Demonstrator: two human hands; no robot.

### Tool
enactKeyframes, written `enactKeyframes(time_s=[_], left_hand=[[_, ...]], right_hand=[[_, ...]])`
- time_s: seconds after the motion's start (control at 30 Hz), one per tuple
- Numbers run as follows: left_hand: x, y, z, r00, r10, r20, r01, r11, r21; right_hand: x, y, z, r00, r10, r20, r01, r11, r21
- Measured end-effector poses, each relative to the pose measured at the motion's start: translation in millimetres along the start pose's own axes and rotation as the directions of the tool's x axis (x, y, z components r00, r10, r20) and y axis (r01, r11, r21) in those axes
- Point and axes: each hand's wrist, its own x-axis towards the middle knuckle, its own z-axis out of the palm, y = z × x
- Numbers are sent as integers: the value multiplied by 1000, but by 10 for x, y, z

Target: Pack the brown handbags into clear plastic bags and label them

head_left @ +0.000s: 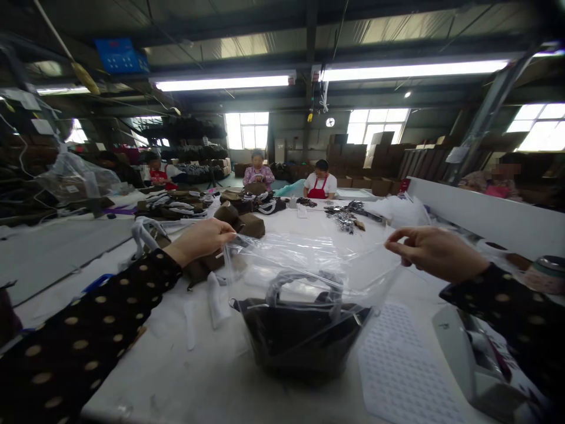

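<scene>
The dark handbag (302, 335) stands upright inside a clear plastic bag (304, 250), on the white surface (176, 383) right before me. My left hand (203, 240) is closed in a pinch on one side of the film; my right hand (435, 253) pinches the other — the mouth stretched wide between. White surface shows left of the bag, its edge passing near my left sleeve. On the right it's tighter: a dimpled sheet (404, 362), then a grey device (479, 365). A white panel (481, 218) borders that side; beyond the far end, co-workers (320, 182) sit under strip lights (415, 70).
</scene>
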Motion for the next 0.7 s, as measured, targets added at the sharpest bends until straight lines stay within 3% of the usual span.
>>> enactKeyframes(time_s=[0.1,0.23,0.5,0.63,0.7], left_hand=[[25,50,9,999,26,-38,-26,1000,13],[32,79,6,995,-7,-99,4,999,-32],[100,-33,-182,999,-51,5,51,992,-117],[166,-17,-187,997,-6,-72,5,1000,-10],[199,19,-123,998,31,48,-34,998,53]], right_hand=[[-8,-73,13,999,-28,15,28,999,35],[-46,-129,-14,997,21,-72,-14,996,92],[-49,170,-189,995,101,-26,-100,995,24],[-50,245,-160,992,114,-55,-117,992,-50],[-39,237,-88,995,78,67,-72,994,-83]])
